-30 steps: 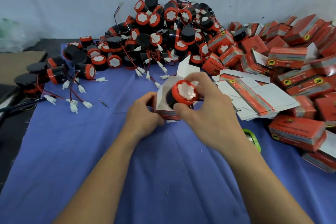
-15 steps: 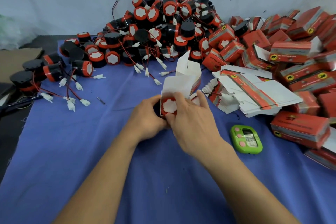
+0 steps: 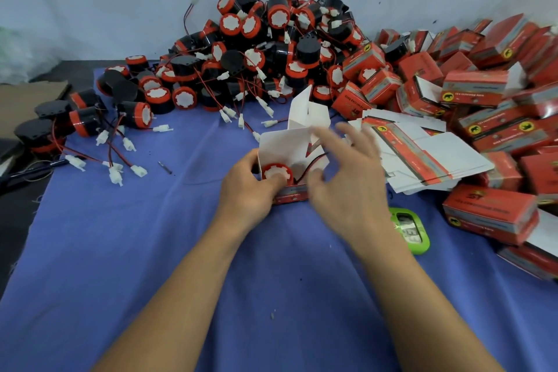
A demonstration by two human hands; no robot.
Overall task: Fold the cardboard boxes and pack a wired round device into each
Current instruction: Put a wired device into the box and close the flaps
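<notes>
**Device seated in box; right hand let go**

Finding: a second ago my right hand [image 3: 347, 184] carried the round device [image 3: 276, 174] above the box [image 3: 290, 148]. It now sits inside, at the left end of the opening. The right hand has released it and hovers over the right end with its fingers spread and blurred, holding nothing. My left hand [image 3: 247, 193] clasps the box's left end, its thumb at the device's rim.

Assessment: insertion looks done. The wire [image 3: 311, 163] arcs out of the opening and wants tucking before closure, and the lid flap [image 3: 305, 112] stands upright.

Orientation: the device's white, red-rimmed face points up towards me out of the opening, with its axis running down into the box. The box's long axis lies left to right on the blue cloth [image 3: 151, 251].
</notes>
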